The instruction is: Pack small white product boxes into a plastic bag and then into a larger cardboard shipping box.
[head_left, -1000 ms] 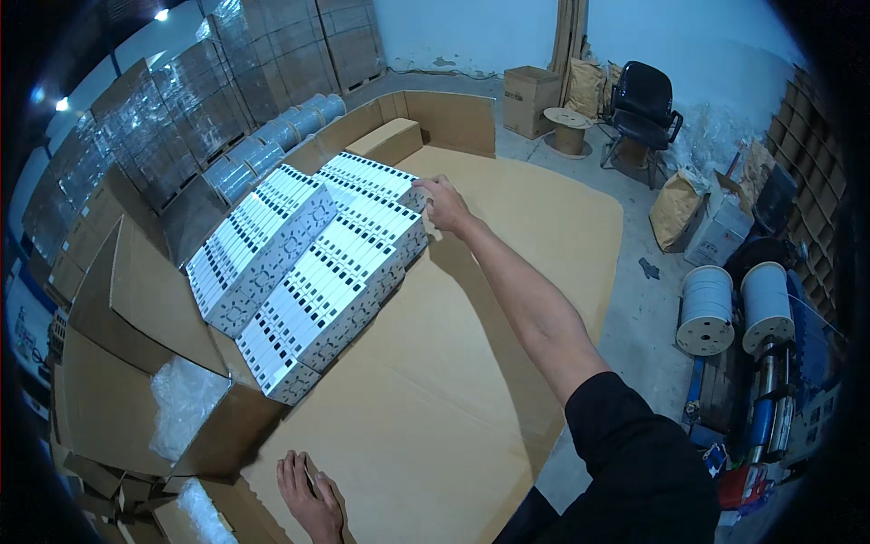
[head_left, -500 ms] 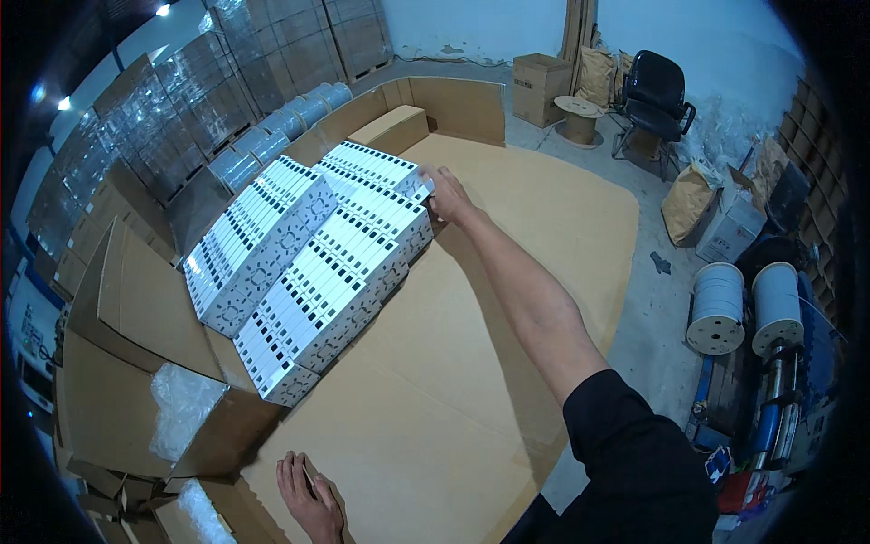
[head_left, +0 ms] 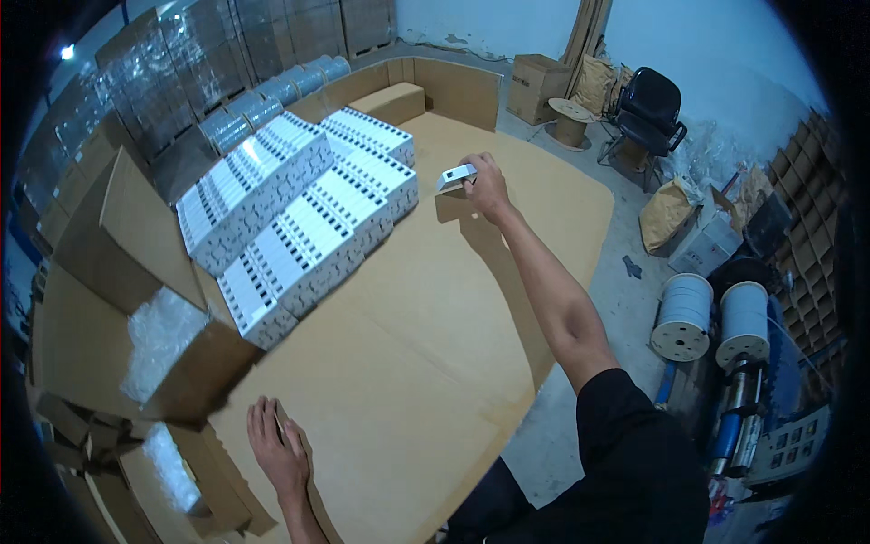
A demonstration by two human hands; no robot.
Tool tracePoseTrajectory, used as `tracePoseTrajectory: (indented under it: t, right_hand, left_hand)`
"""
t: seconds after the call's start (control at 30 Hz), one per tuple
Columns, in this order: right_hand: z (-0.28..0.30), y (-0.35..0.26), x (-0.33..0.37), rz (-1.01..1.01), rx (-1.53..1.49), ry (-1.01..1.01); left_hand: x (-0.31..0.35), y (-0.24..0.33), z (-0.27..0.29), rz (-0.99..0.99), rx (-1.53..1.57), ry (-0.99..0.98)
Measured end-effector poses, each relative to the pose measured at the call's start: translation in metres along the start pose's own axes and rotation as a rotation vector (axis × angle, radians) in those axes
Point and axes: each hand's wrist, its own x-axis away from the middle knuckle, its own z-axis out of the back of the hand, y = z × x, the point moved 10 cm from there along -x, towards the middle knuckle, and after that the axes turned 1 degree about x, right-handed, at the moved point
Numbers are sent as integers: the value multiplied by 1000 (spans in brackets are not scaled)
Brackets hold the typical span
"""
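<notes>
My right hand (head_left: 488,188), at the end of an outstretched arm, grips a small white box (head_left: 455,177) with dark marks, held just above the cardboard-covered table (head_left: 435,344). Left of it stand stacked rows of like white boxes (head_left: 308,236), packed tightly side by side, with dark squares on top and grey patterns on their sides. Resting on the cardboard near the front left, my left hand (head_left: 275,446) lies flat with its fingers stretched out, holding nothing.
At the left, an opened carton (head_left: 181,363) holds clear plastic wrap (head_left: 163,340). A long brown box (head_left: 390,102) lies against the raised cardboard edge at the back. Beyond the right edge are a black chair (head_left: 648,109) and white cable reels (head_left: 681,317).
My right hand has drawn away from the stack toward the right with one white box in its fingers. The view has shifted; my left hand still lies on the cardboard.
</notes>
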Motion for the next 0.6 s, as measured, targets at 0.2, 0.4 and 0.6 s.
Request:
tracePoseTrajectory:
  t: [0.2, 0.4, 0.6]
  right_hand:
    - [10, -77, 74, 34, -30, -67]
    - [-29, -184, 151, 119, -194, -230]
    - [-75, -335, 250, 283, -407, -426]
  left_hand:
    - [5, -2, 5, -4, 114, 21]
    - [15, -5, 8, 116, 405, 43]
    - [42, -45, 30, 254, 756, 195]
